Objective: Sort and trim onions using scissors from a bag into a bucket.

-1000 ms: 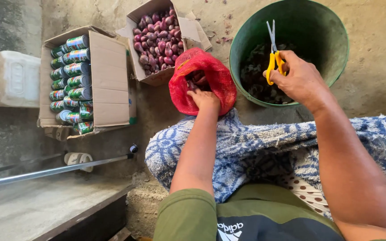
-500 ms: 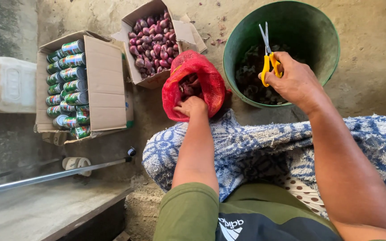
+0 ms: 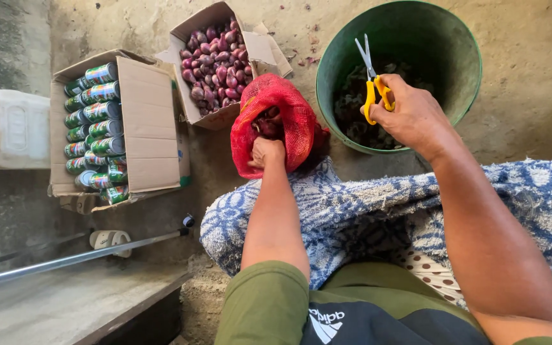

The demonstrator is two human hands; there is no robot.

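Left hand: your left hand [image 3: 267,152] reaches into the mouth of the red mesh bag [image 3: 275,121]; its fingers are curled in among the dark red onions [image 3: 268,124] inside, but you cannot tell whether they are grasping one.
Right hand: your right hand [image 3: 413,115] is clenched on the yellow-handled scissors [image 3: 372,80], blades pointing away from you, held over the near rim of the green bucket [image 3: 448,57].
Mesh bag: it stands on the floor at the far edge of the blue patterned cloth [image 3: 378,211], between the open box and the bucket, just beside both.
Bucket: dark trimmings [image 3: 356,118] lie in its bottom.
Far box: an open cardboard box of red onions [image 3: 215,61] sits just beyond the bag.
Left side: a cardboard box of green cans [image 3: 94,124] lies well left of the bag, with a white jerrycan [image 3: 7,128] beside it at the frame's left edge.
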